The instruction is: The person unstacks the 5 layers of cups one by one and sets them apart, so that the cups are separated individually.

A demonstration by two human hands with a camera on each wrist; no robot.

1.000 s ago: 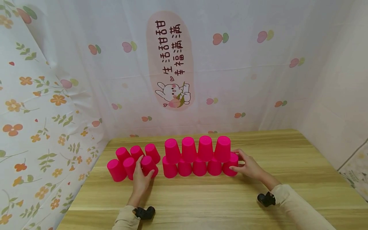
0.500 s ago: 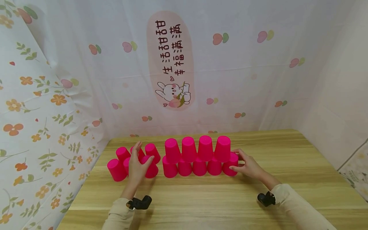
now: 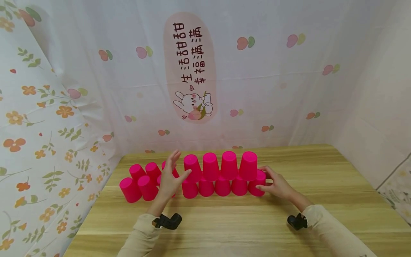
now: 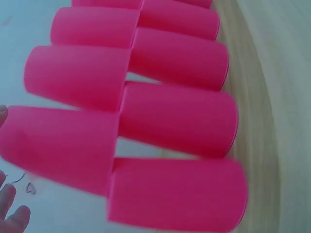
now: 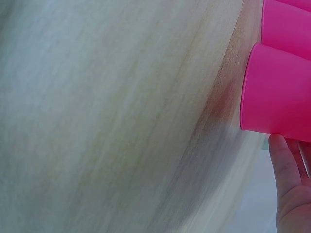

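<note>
Upside-down pink plastic cups stand in two tiers on the table: a bottom row (image 3: 206, 188) of several cups, with an upper row (image 3: 211, 167) bridging their gaps. My left hand (image 3: 169, 180) is held with fingers spread and holds nothing; its thumb overlaps the leftmost upper cup (image 3: 193, 167) in the head view. The left wrist view shows that cup (image 4: 58, 145) with fingertips (image 4: 17, 218) beside it. At the other end, my right hand (image 3: 280, 186) holds the rightmost bottom cup (image 3: 255, 188) between thumb and fingers. Its fingers (image 5: 285, 162) touch that cup's side in the right wrist view.
Left of the tiers stands a group of loose inverted pink cups (image 3: 131, 191), partly hidden by my left hand. The wooden table (image 3: 231, 228) reaches back to a patterned white curtain (image 3: 269, 92). Another floral curtain (image 3: 48, 142) hangs along the left side.
My left hand has lifted off the near right cup of the loose group and moved right to the left end of the tiers. My right hand and the cups have stayed put.
</note>
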